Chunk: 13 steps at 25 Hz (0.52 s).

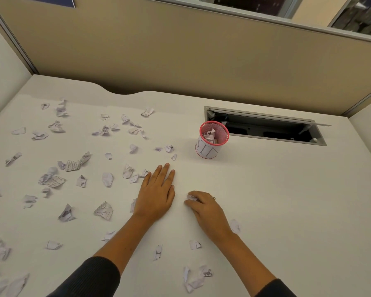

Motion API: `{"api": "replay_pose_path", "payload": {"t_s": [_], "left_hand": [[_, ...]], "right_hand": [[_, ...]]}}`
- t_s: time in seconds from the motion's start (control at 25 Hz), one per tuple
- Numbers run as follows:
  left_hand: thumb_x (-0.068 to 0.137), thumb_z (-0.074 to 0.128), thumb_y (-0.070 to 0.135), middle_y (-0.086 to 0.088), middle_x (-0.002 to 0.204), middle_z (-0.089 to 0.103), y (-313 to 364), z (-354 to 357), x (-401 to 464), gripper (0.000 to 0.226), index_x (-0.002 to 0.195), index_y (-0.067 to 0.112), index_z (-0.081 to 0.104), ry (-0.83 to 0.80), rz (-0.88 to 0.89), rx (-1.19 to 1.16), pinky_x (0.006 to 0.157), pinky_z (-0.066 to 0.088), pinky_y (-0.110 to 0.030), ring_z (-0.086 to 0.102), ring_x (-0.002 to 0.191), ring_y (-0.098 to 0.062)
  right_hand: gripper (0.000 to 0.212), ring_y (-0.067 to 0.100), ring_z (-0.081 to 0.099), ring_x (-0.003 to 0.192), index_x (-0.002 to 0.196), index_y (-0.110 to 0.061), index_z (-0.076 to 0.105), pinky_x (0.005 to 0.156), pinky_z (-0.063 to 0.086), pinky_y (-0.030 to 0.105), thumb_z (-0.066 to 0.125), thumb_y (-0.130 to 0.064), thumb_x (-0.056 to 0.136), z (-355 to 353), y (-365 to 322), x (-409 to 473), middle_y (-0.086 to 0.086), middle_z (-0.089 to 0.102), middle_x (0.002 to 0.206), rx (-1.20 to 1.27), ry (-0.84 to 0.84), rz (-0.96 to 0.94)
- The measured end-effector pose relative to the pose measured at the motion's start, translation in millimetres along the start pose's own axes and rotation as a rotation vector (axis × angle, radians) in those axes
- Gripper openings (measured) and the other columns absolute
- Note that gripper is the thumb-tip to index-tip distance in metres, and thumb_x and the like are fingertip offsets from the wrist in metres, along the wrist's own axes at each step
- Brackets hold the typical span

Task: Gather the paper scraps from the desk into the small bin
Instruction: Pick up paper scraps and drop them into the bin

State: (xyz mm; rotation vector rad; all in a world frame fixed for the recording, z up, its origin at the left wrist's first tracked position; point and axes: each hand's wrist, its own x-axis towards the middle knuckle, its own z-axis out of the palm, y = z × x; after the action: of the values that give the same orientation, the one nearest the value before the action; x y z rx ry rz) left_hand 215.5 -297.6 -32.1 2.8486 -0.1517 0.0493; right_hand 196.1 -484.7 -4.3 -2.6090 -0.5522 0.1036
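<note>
Crumpled white paper, a small wad (190, 198), pinched under the curled fingertips of the right hand (204, 207) on the pale counter (276, 189), roughly in front of the body. No real long axis to that wad: balled up, nearly round, pointing nowhere in particular, so no turning needed before a drop. Up and slightly right from there, farther across the counter, the small bin (212, 139): pink mesh rim, white label round its wall, standing upright with its mouth open to the top, a few scraps already inside. Nearer to the bin by a little, judging from the lie of things, the right hand, with a clear diagonal path forward and nothing between. Just left of the wad, the left hand (157, 189), spread flat with fingers straight, pressed palm-down on the counter, fingertips aimed away from the body, a few scraps (135, 174) touching or just beside its outer edge. Farther out, many loose scraps scattered over the left half of the counter, well apart from the bin; several more near the forearms. Behind the bin, an open cable slot (266, 127) sunk into the counter, a likely place to lose an overshot scrap.
</note>
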Motion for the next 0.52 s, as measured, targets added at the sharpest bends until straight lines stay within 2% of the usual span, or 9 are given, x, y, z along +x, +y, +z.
{"api": "replay_pose_path", "payload": {"t_s": [0.12,0.16,0.28,0.4,0.44,0.52], "left_hand": [[0.094,0.024,0.035,-0.005,0.153,0.030,-0.2,0.5,-0.8,0.053,0.141,0.016,0.039,0.005,-0.004,-0.008,0.112,0.025,-0.045,0.026,0.141,-0.024],[0.094,0.024,0.035,-0.004,0.153,0.029,-0.3,0.8,-0.7,0.053,0.141,0.017,0.039,0.004,-0.005,-0.010,0.113,0.024,-0.045,0.026,0.142,-0.023],[0.094,0.024,0.035,-0.003,0.154,0.028,-0.6,2.0,-0.1,0.053,0.142,0.017,0.038,0.002,-0.008,-0.018,0.114,0.022,-0.044,0.024,0.142,-0.023],[0.094,0.023,0.036,-0.002,0.155,0.025,-1.0,2.7,-0.4,0.053,0.143,0.018,0.036,-0.006,-0.013,-0.026,0.115,0.020,-0.044,0.021,0.143,-0.022],[0.094,0.023,0.036,-0.002,0.155,0.024,-1.1,2.8,-0.6,0.054,0.143,0.019,0.035,-0.008,-0.013,-0.027,0.115,0.019,-0.043,0.020,0.143,-0.022],[0.094,0.022,0.036,-0.002,0.155,0.024,-1.2,2.2,-0.5,0.054,0.143,0.019,0.035,-0.009,-0.014,-0.025,0.115,0.019,-0.043,0.020,0.144,-0.021]], "right_hand": [[0.016,0.027,0.068,0.083,0.093,-0.009,0.073,0.068,0.055,0.027,0.065,-0.006,0.080,-17.9,4.0,9.6,0.008,0.071,0.097,-0.040,0.089,-0.073],[0.015,0.028,0.069,0.077,0.087,-0.006,0.074,0.064,0.056,0.029,0.069,0.000,0.075,-27.9,5.0,16.8,0.010,0.072,0.090,-0.042,0.127,-0.095],[0.019,0.028,0.069,0.080,0.086,-0.003,0.075,0.072,0.053,0.029,0.067,0.009,0.074,-67.0,5.0,54.8,0.015,0.071,0.090,0.026,0.277,-0.056],[0.019,0.027,0.066,0.090,0.094,-0.001,0.073,0.083,0.044,0.022,0.060,0.006,0.081,-107.0,5.4,98.2,0.016,0.071,0.098,0.028,0.448,-0.038],[0.019,0.028,0.064,0.095,0.097,-0.001,0.072,0.085,0.045,0.022,0.058,0.003,0.085,-116.9,6.1,111.8,0.017,0.069,0.102,0.014,0.445,0.006],[0.020,0.028,0.061,0.103,0.101,-0.002,0.071,0.091,0.046,0.027,0.056,-0.003,0.088,-130.3,9.7,135.5,0.016,0.066,0.112,-0.008,0.334,0.143]]}}
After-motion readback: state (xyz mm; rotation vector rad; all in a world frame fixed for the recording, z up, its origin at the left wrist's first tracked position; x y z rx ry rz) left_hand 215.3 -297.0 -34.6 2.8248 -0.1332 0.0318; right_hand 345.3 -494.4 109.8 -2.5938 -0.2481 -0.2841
